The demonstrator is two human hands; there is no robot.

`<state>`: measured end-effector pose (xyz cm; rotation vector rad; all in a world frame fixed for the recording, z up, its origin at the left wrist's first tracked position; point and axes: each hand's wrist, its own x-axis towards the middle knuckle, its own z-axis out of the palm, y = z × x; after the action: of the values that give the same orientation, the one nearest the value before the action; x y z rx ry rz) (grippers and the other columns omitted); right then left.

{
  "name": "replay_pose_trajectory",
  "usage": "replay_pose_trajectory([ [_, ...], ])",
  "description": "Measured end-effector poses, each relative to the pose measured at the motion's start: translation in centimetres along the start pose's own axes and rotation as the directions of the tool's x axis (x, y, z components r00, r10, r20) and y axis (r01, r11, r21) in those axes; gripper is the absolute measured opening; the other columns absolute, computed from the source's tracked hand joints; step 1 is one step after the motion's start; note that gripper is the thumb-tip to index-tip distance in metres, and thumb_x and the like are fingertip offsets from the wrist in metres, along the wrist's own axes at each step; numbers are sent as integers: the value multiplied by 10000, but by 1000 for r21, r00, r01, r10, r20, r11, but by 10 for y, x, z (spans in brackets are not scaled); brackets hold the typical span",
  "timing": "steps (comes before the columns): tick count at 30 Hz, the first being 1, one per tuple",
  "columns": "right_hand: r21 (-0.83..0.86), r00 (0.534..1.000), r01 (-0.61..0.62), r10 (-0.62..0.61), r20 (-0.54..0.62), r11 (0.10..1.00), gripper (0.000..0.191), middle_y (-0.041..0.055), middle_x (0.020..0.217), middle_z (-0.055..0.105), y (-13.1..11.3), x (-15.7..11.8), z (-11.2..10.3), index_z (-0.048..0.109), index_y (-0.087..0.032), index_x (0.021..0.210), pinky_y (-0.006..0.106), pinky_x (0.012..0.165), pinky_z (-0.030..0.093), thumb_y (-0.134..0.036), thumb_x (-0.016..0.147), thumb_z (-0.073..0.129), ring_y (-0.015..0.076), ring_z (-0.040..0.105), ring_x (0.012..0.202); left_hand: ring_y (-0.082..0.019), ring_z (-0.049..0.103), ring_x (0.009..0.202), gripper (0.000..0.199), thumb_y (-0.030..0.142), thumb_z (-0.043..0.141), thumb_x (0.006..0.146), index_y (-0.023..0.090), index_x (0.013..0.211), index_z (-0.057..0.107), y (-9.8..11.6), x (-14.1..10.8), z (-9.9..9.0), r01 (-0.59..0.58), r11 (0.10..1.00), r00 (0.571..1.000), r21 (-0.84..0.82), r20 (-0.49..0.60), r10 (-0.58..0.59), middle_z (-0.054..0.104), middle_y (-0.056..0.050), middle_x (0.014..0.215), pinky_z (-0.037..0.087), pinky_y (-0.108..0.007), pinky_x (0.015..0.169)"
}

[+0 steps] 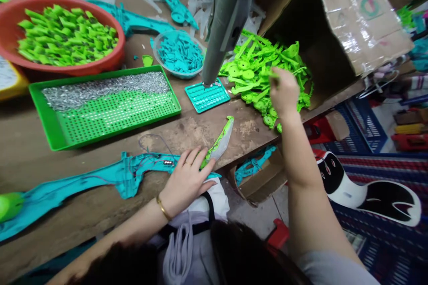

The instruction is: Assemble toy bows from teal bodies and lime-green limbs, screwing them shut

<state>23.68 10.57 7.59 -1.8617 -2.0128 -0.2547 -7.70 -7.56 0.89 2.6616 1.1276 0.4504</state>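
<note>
My left hand [190,177] rests over the right end of a long teal plastic part [100,178], fingers stretched out. Its fingertips lie beside a green and grey blade-shaped piece [222,140]. Thin wires and small metal cells show in the teal part. My right hand [284,91] is over the heap of bright green parts [249,75], its fingers curled; what it holds is too small to make out. A grey electric screwdriver [224,26] hangs upright above a small teal tray [207,95] between the hands.
A green perforated tray [110,129] of screws lies at left, below a red basin [118,53] of green pieces. Behind stands a clear bowl [180,73] of teal bits. A cardboard box [361,26] is at right, another box [264,185] below the table edge.
</note>
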Motion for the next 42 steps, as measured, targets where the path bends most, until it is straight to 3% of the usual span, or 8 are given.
replay_pose_trajectory([
  [5, 546, 876, -33, 288, -387, 837, 308, 75, 1013, 687, -31, -26, -53, 594, -233, 1138, 332, 743, 531, -433, 950, 453, 192, 688, 917, -361, 486, 1306, 539, 408, 625, 884, 141, 1343, 535, -10, 1, -4, 71, 966, 984, -249, -142, -109, 554, -224, 1351, 408, -559, 1085],
  [10, 809, 933, -352, 241, 266, 471, 341, 39, 845, 702, -84, -76, -42, 635, -249, 1016, 294, 593, 534, -547, 885, 533, 166, 683, 726, -245, 653, 1079, 595, 389, 572, 917, 170, 1441, 395, -11, 12, -24, 223, 481, 909, -848, 3, -416, 632, -154, 1260, 557, -395, 915],
  [13, 688, 883, -449, 166, 439, 570, 516, 96, 976, 714, -98, -97, -21, 630, -220, 1081, 391, 725, 585, -664, 852, 500, 228, 698, 867, -186, 684, 821, 464, 386, 602, 894, 136, 1283, 560, -12, 17, -31, 318, 194, 851, -928, 190, -489, 703, -97, 1016, 571, -300, 717],
  [17, 490, 966, -27, -104, 238, 871, 754, 159, 1366, 574, -117, -119, -14, 517, -202, 1327, 583, 1139, 352, -677, 751, 629, 326, 508, 1312, -153, 650, 715, 482, 355, 693, 821, 122, 1227, 578, -15, 20, -31, 361, 107, 741, -927, 215, -636, 688, -45, 855, 535, -260, 626],
  [19, 495, 881, 235, -398, 255, 837, 723, 130, 1401, 560, -131, -128, -15, 477, -221, 1381, 589, 1223, 185, -619, 793, 615, 298, 496, 1333, -142, 645, 676, 520, 328, 679, 833, 119, 1281, 520, -14, 20, -30, 360, 80, 760, -930, 242, -603, 678, -28, 792, 529, -250, 603],
  [22, 548, 792, 371, -563, 235, 750, 588, 96, 1285, 647, -139, -135, -15, 495, -232, 1376, 553, 1241, 165, -519, 867, 560, 244, 595, 1213, -161, 676, 742, 555, 321, 593, 897, 138, 1386, 404, -14, 14, -31, 334, 215, 813, -918, 165, -558, 697, -43, 846, 553, -277, 657],
  [28, 481, 901, 237, -376, 215, 844, 620, 111, 1275, 645, -107, -132, -10, 482, -251, 1389, 593, 1179, 278, -513, 841, 607, 276, 593, 1209, -313, 548, 1232, 196, 230, 607, 889, 162, 1058, 680, -34, -31, -26, 171, 961, 948, -218, -231, -221, 647, -144, 1236, 425, -526, 1075],
  [42, 604, 701, 362, -635, 325, 710, 568, 143, 1272, 655, -135, -156, 8, 488, -188, 1370, 563, 1162, 310, -432, 871, 610, 246, 601, 1206, -349, 498, 1300, 331, 352, 626, 892, 171, 1166, 673, -38, -50, -6, 109, 994, 980, 30, -170, -102, 609, -154, 1332, 365, -595, 1118],
])
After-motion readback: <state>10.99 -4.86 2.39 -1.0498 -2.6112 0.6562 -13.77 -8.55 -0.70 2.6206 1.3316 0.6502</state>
